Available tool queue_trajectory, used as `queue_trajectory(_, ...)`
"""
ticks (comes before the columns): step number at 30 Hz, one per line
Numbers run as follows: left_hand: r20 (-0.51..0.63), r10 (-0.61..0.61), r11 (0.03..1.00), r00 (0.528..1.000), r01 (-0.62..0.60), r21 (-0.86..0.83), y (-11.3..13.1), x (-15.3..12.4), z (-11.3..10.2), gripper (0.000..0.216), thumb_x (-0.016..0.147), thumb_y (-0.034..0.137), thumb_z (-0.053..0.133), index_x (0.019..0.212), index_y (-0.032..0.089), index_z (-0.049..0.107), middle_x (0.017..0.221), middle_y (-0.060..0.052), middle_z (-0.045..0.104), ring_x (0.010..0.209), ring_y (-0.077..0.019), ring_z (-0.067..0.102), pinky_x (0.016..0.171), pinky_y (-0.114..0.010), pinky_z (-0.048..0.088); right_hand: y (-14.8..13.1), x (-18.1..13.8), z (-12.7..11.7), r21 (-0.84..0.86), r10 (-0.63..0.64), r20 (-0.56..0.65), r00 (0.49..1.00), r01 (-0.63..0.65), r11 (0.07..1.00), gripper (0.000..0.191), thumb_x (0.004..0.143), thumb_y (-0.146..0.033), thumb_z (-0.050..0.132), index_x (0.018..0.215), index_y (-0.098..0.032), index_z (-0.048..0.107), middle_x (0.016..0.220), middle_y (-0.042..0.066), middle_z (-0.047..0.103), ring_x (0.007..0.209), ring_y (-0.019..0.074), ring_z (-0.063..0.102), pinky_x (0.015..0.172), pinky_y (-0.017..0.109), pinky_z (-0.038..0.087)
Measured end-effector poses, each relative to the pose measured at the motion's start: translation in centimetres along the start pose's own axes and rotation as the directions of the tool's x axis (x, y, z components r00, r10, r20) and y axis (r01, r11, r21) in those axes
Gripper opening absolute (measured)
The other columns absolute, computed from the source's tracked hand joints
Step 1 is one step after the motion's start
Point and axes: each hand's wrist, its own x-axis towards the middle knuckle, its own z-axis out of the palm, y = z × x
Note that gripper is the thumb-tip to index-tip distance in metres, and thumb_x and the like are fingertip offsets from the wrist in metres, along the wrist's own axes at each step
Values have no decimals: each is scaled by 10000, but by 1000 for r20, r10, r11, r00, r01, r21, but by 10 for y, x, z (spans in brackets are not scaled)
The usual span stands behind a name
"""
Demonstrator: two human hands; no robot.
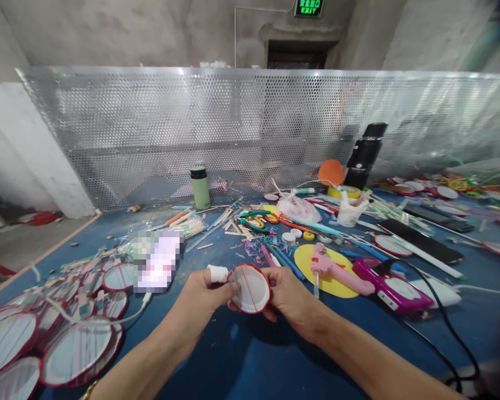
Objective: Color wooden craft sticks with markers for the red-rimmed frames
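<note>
I hold a small round white disc with a red rim (252, 289) between both hands over the blue table (241, 355). My left hand (204, 297) pinches its left edge and also grips a small white tube or cap (217, 273) between thumb and fingers. On the right edge, my right hand (289, 297) has its fingers curled behind the disc. A thin red line crosses the disc's face.
Several larger red-rimmed discs (73, 350) lie at the left. A pink glue gun (337, 272) rests on a yellow circle, with a magenta device (394, 289) and black cables to the right. Scissors (256, 219), sticks, pens, a green bottle (200, 188) and a black bottle (364, 155) stand farther back before a perforated metal wall.
</note>
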Motion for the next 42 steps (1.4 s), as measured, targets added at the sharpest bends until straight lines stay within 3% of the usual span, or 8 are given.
queue_trajectory(8,98,13,998,995,-6,-69,3,-3,0,270,701,371,788,709,110,721,636,-54,653,605,-138,541,634,-262,421,2,0,1,-15,-59,90,994,60,998,210,782,-379,602,791,-171,631,570,-16,602,459,92,492,383,179,329)
queue_trajectory(12,184,49,992,982,-25,-127,12,-10,2,228,749,337,752,823,121,751,741,-70,694,713,-158,574,737,-276,438,12,7,-8,-91,-33,-40,999,29,995,269,844,-432,561,797,-168,573,527,-50,559,364,66,446,347,168,308)
queue_trajectory(18,50,15,1000,999,-15,10,7,-4,-4,229,737,327,754,795,105,753,704,-74,687,697,-176,577,705,-288,428,7,7,-7,12,-84,-53,995,84,996,362,766,-496,680,791,-145,595,553,-50,569,388,49,432,378,167,332)
queue_trajectory(23,91,-3,1000,996,3,-8,2,-3,-1,286,678,359,799,802,104,765,717,-81,706,720,-200,606,749,-316,445,8,7,-3,74,-16,-57,998,20,997,341,671,-447,773,702,-142,621,528,-50,564,409,51,427,391,175,316)
queue_trajectory(28,47,-16,1000,999,16,-3,5,-5,3,287,635,358,828,752,102,768,691,-74,709,717,-207,618,746,-313,450,6,5,-2,66,17,-77,997,-12,998,355,648,-463,770,674,-146,613,500,-54,550,383,49,414,368,171,309)
queue_trajectory(34,-6,14,990,1000,-14,-143,1,-3,6,206,629,298,828,682,117,744,679,-62,709,700,-181,612,765,-304,461,1,0,1,-64,-75,15,997,76,995,254,744,-402,658,731,-184,528,520,-57,517,405,69,423,384,182,341)
queue_trajectory(38,-5,22,978,1000,-23,-207,-1,-3,8,181,633,271,821,682,116,742,665,-59,706,695,-175,613,757,-293,461,3,0,-2,-140,-189,100,977,202,969,147,826,-317,551,759,-202,488,563,-45,526,437,84,455,412,193,355)
queue_trajectory(42,34,26,962,999,-16,-272,5,-5,7,189,638,268,828,730,121,753,697,-56,705,713,-166,609,769,-285,466,4,-1,-2,-274,-204,112,973,227,935,111,867,-244,497,763,-208,487,566,-39,531,481,107,495,461,212,370)
